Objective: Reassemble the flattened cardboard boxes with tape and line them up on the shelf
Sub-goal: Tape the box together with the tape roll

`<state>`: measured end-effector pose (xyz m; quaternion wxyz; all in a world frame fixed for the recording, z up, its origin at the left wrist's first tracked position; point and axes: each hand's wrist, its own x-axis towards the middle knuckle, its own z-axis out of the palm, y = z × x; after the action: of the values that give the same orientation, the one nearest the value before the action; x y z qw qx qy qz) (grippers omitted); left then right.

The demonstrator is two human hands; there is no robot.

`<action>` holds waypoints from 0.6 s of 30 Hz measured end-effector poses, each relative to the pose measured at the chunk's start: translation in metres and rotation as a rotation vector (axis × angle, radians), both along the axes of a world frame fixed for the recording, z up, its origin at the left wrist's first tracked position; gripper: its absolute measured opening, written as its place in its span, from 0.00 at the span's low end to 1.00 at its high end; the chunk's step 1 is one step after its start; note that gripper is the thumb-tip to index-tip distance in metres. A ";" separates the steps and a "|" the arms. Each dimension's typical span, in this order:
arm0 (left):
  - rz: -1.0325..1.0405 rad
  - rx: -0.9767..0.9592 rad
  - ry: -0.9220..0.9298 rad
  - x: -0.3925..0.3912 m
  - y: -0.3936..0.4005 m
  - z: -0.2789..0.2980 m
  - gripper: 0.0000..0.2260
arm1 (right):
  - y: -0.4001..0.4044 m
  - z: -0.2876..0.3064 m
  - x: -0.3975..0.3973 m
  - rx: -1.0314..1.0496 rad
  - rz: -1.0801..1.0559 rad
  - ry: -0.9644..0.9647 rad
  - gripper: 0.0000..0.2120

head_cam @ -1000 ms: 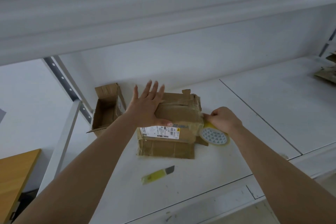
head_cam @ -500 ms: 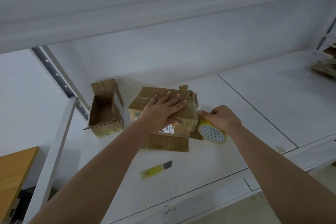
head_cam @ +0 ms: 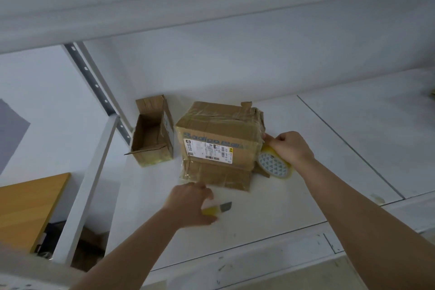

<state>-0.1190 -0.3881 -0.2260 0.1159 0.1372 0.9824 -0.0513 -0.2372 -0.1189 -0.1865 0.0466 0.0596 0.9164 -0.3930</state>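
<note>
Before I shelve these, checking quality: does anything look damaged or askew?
The big box is crumpled and torn at its top right corner, with a bottom flap splayed out in front. The small box stands open, one flap loose.

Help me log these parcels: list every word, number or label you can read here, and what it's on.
"Baoloo" or similar, large blue-grey print on the front of the big cardboard box; the letters are blurred, so the spelling is unsure.
White shipping label on that box: barcode and fine print, too small to read.
Small open box: side label unreadable.
Tape roll: triangle pattern only, no text.
</note>
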 end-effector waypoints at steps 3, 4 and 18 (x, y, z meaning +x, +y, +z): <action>-0.086 -0.123 0.093 0.004 0.009 -0.003 0.16 | 0.000 0.000 -0.001 -0.005 -0.003 -0.004 0.31; -0.111 -0.165 0.099 0.006 0.012 -0.005 0.14 | 0.000 0.000 -0.001 -0.004 -0.006 -0.008 0.32; -0.104 0.969 0.302 -0.062 0.063 0.125 0.15 | 0.003 0.013 0.018 -0.052 0.142 -0.094 0.26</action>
<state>-0.1811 -0.3246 -0.1006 -0.1072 0.2149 0.8911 0.3851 -0.2196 -0.1159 -0.1736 0.1191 0.0117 0.9045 -0.4093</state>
